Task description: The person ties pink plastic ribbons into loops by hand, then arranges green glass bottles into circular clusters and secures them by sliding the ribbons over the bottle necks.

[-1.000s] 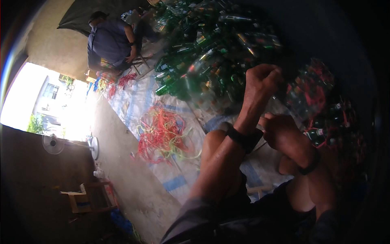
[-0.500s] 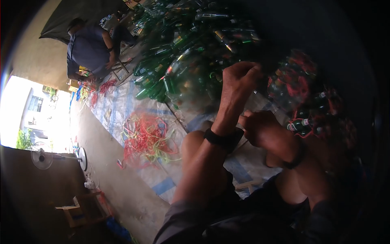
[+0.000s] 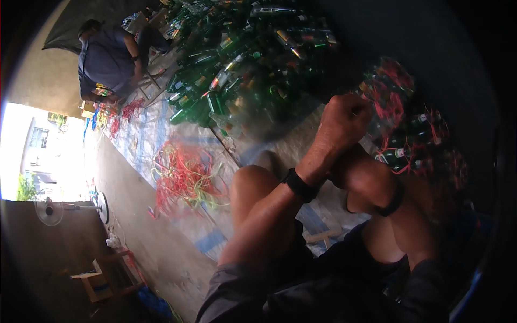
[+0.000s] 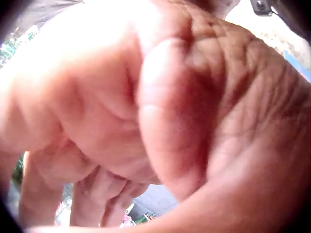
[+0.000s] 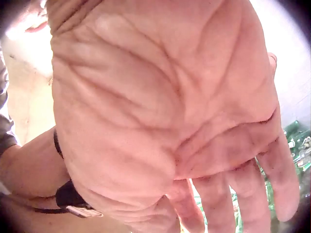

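In the head view, my left hand [image 3: 342, 126] has bent fingers, with thumb and forefinger close together. Its palm fills the left wrist view, and no object shows in its grasp. My right hand [image 3: 361, 172] lies partly hidden behind the left wrist, the two arms crossing there. The right wrist view shows the right palm [image 5: 160, 111] bare, its fingers [image 5: 284, 179] extended and slightly spread. A black band [image 3: 301, 185] circles my left wrist. Just beyond the hands, green bottles bundled in red netting [image 3: 396, 153] sit at the right.
A large heap of green glass bottles [image 3: 215, 81] covers the sheet ahead. Tangled red and yellow-green twine [image 3: 186, 175] lies left of my knees. Another person [image 3: 107, 59] sits bent over at the back left. A fan [image 3: 51, 211] and a carton [image 3: 97, 285] stand farther left.
The head view has turned right, so the surroundings shift left. My left hand has come rightward over the right hand, hiding fingers that showed before.
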A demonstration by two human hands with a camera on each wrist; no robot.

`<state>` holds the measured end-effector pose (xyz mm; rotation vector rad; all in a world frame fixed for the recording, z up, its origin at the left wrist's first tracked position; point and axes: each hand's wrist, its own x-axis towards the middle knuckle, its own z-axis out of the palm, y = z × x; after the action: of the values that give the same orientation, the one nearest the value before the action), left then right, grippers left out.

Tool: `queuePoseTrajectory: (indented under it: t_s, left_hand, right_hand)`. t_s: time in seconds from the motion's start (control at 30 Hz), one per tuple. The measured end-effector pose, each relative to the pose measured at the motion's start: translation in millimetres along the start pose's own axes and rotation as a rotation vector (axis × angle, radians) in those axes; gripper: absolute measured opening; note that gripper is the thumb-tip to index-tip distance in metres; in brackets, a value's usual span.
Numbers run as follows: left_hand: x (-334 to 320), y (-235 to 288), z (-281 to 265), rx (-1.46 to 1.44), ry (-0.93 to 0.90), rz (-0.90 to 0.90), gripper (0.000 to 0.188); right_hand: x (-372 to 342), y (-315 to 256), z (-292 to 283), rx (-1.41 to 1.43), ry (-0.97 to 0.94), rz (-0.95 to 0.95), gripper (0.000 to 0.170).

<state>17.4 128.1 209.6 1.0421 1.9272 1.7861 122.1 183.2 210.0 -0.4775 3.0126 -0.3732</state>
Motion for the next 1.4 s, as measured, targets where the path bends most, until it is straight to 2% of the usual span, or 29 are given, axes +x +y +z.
queuePoseTrajectory:
  t_s: [0.33, 0.4, 0.6, 0.93, 1.0, 1.13, 1.2, 1.4]
  left_hand:
    - [-8.4, 2.3, 11.4, 0.07, 0.002, 0.057, 0.017]
    - [-12.9, 3.4, 15.3, 0.131, -0.025, -0.003, 0.016]
    - [-20.0, -0.6, 22.4, 0.241, -0.099, 0.007, 0.014]
    - [-22.3, -2.3, 23.1, 0.234, -0.111, -0.004, 0.014]
    - [-22.7, -2.9, 25.1, 0.187, -0.056, 0.057, 0.017]
    - [-25.5, -2.2, 24.4, 0.177, -0.057, 0.06, 0.016]
    - [-25.9, -2.3, 23.8, 0.227, -0.105, -0.011, 0.014]
    - [-25.4, -0.8, 23.6, 0.228, -0.094, -0.015, 0.014]
  right_hand:
    - [-22.0, 22.3, 15.0, 0.076, 0.069, -0.113, 0.018]
    - [-24.9, 23.8, 18.0, 0.082, 0.068, -0.125, 0.018]
    - [-35.4, 25.3, 24.9, 0.098, 0.067, -0.145, 0.019]
    - [-45.4, 25.3, 30.5, 0.118, 0.075, -0.168, 0.02]
    - [-48.7, 23.9, 31.9, 0.124, 0.075, -0.169, 0.02]
    - [-52.2, 24.7, 32.8, 0.132, 0.074, -0.176, 0.021]
    - [-51.2, 21.5, 34.3, 0.136, 0.074, -0.176, 0.021]
    - [-49.6, 22.3, 34.5, 0.137, 0.078, -0.185, 0.022]
